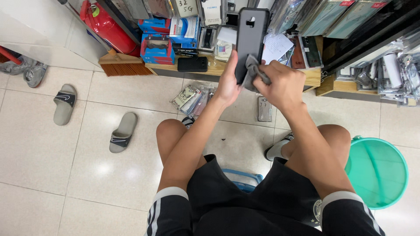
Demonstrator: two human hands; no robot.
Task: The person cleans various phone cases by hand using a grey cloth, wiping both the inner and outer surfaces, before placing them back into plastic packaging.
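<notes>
Hard tiled floor below, 2 grey slippers off to the left, green bucket at right. Up at chest height, dark phone case upright in front of the shelf. Left hand clamped along its edge only; right hand pinching a grey cloth against its lower back. Risk: firm rubbing against that thin edge grip, likely to twist the case loose and drop it onto the tile.

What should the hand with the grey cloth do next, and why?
Probably slide the crumpled grey cloth upward along the black rectangular phone case. The right hand presses the cloth only against the case's lower end, while the left hand holds it upright, so the upper part near the camera cut-out looks unwiped.
</notes>
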